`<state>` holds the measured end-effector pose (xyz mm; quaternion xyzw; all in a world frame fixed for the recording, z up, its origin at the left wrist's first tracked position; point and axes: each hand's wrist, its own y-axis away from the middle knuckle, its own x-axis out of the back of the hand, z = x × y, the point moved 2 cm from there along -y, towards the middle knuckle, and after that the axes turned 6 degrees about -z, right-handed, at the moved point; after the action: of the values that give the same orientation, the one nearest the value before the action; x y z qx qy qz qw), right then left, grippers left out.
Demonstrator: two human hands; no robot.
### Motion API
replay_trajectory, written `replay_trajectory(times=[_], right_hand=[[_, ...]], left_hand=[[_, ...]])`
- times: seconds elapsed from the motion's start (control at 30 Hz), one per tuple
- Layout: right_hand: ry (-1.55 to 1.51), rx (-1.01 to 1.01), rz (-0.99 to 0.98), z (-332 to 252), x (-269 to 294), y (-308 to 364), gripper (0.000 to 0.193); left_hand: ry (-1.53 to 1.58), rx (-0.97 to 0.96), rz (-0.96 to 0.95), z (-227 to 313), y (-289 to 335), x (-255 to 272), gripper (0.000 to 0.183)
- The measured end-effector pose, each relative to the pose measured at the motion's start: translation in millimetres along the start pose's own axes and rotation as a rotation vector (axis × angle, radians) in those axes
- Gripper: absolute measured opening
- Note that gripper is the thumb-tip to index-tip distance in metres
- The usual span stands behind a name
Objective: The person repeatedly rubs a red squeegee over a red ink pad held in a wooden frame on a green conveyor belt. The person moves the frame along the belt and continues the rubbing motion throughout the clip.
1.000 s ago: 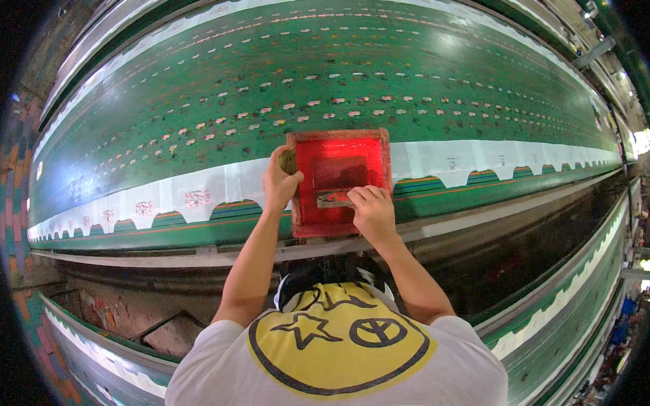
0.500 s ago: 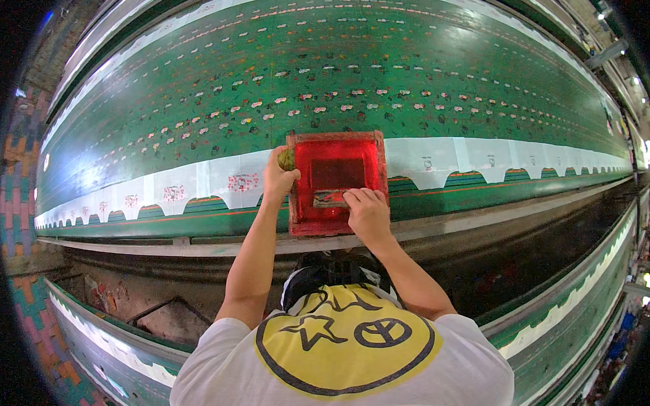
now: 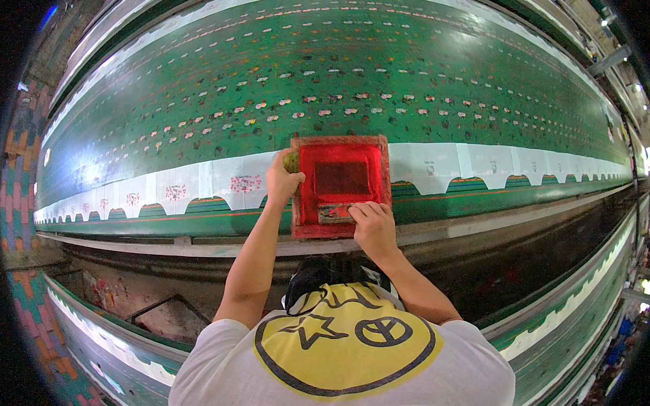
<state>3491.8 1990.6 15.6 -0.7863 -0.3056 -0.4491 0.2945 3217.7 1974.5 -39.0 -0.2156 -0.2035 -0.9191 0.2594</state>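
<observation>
A wood-rimmed printing screen with red ink inside lies over the strip of white pieces, near the close edge of the green table. My left hand is closed around its left rail, beside a greenish lump stuck on that side. Inside the screen, at its near end, a short squeegee smeared with red rests across the mesh. The fingers of my right hand pinch the squeegee's right end. What lies beneath the screen is hidden.
White pieces with red prints run to the left; white pieces with only faint dark outlines run to the right. The long green table carries rows of small marks. A pale rail edges its near side. Another green table stands lower left.
My right hand and the squeegee have come a little nearer along the screen, toward its close rail. My left hand keeps its hold on the rail. The whole view has shifted slightly.
</observation>
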Motion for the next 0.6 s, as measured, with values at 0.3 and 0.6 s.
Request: replay_trajectory(times=[0.3, 0.6], right_hand=[[0.147, 0.086, 0.164, 28, -32, -48, 0.021], [0.103, 0.03, 0.013, 44, -8, -121, 0.019]], left_hand=[[0.047, -0.091, 0.025, -9, -4, -7, 0.072], [0.092, -0.118, -0.011, -17, -9, -8, 0.071]])
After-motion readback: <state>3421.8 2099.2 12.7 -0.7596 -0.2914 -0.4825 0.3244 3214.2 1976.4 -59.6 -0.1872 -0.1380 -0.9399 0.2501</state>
